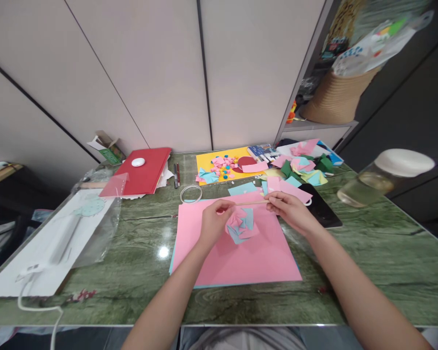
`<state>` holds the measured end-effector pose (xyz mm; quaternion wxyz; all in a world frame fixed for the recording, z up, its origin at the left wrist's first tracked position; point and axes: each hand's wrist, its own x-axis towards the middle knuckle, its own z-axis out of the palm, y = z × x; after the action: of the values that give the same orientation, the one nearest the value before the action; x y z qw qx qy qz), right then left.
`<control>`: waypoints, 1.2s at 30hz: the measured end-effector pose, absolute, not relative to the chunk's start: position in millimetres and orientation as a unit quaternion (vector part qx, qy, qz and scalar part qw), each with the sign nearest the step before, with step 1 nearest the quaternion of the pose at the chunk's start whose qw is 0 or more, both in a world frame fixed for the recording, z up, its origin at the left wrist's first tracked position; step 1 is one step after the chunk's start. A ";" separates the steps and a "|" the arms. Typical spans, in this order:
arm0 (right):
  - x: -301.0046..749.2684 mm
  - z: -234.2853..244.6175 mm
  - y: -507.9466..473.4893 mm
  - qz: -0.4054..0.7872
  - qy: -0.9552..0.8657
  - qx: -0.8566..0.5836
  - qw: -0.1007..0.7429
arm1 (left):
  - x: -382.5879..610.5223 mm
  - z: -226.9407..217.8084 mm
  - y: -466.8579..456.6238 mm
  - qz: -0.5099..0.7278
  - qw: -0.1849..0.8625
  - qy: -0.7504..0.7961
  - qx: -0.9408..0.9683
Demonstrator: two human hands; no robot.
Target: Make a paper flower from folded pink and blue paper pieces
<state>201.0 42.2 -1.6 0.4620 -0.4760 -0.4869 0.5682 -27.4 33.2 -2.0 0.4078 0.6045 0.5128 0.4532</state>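
Between my two hands runs a thin tan stick [251, 203], held level above the paper. My left hand [219, 219] is closed in a pinch at its left end. At the right end, the fingers of my right hand [282, 208] are closed on it too. A folded pink and light-blue paper flower [242, 225] sits just below the stick, close to my left fingertips; whether they touch it I cannot tell. Underneath lie large sheets of pink paper [241, 265] with light-blue edges showing beneath.
Behind are a tape roll [191, 194], two pens [177, 175], a red folder [146, 170] and yellow paper [204, 163] bearing small folded pieces. A black tablet [324, 214], paper scraps [306, 167] and a lidded bottle [372, 182] stand right. A glue gun [63, 243] lies left.
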 end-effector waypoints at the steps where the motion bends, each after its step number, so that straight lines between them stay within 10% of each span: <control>1: 200.7 -1.1 42.0 0.573 -0.484 -0.474 0.462 | -27.2 -2.4 33.7 0.455 0.407 0.518 0.600; 36: 203.6 -0.3 42.5 0.549 -0.487 -0.492 0.468 | -27.6 2.6 29.9 0.446 0.329 0.528 0.643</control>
<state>203.6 42.5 -0.3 0.4680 -0.4924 -0.4868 0.5492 -27.6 29.9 2.6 0.3292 0.6431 0.5282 0.4462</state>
